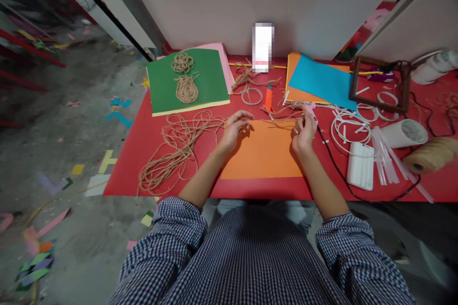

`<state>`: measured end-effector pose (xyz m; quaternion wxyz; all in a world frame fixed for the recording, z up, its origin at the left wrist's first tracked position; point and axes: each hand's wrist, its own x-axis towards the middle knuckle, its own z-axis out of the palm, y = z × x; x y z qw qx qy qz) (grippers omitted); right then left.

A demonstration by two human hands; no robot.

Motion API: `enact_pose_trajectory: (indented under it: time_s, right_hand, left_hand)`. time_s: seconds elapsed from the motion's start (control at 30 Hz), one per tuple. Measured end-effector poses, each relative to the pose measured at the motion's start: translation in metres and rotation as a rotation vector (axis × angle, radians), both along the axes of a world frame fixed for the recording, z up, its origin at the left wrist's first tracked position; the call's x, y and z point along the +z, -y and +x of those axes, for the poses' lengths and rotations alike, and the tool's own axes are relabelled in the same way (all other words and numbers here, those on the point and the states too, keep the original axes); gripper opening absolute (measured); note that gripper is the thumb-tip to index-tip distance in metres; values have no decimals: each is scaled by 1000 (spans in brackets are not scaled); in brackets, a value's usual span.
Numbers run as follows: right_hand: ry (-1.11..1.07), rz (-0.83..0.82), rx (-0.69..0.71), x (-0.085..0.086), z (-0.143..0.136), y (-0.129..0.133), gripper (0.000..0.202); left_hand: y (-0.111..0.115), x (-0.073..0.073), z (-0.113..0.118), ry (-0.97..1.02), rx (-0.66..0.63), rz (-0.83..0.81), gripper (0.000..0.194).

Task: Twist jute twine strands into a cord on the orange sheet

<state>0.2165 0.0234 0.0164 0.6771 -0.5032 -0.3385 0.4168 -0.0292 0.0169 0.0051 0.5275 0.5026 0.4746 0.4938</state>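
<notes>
My left hand [234, 131] rests over the top left corner of an orange sheet [265, 157], its fingers loosely curved and apart, with nothing visible in them. A loose heap of jute twine [179, 147] lies to its left, some loops reaching close to the hand. At the sheet's top right, my right hand [304, 133] has its fingers pinched together where short strands of jute twine [282, 121] run in. Just behind those fingers lies a pink glue gun [310, 108]. An orange cutter [268, 99] and a clear ring [252, 96] lie beyond the sheet.
Two twine coils [186, 89] sit on green sheets [211, 76] at the back left. A phone [263, 47] stands against the wall. Blue paper [318, 81], a wooden frame [381, 83], white cord [348, 128], a power strip [360, 166], glue sticks [384, 157] and a twine spool [432, 155] occupy the right.
</notes>
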Motion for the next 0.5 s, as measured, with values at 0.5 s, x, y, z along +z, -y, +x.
enact_pose_trajectory:
  time_s: [0.5]
  right_hand:
    - [804, 93, 562, -2, -39, 42, 36]
  left_hand:
    - [17, 15, 18, -539, -181, 387, 32]
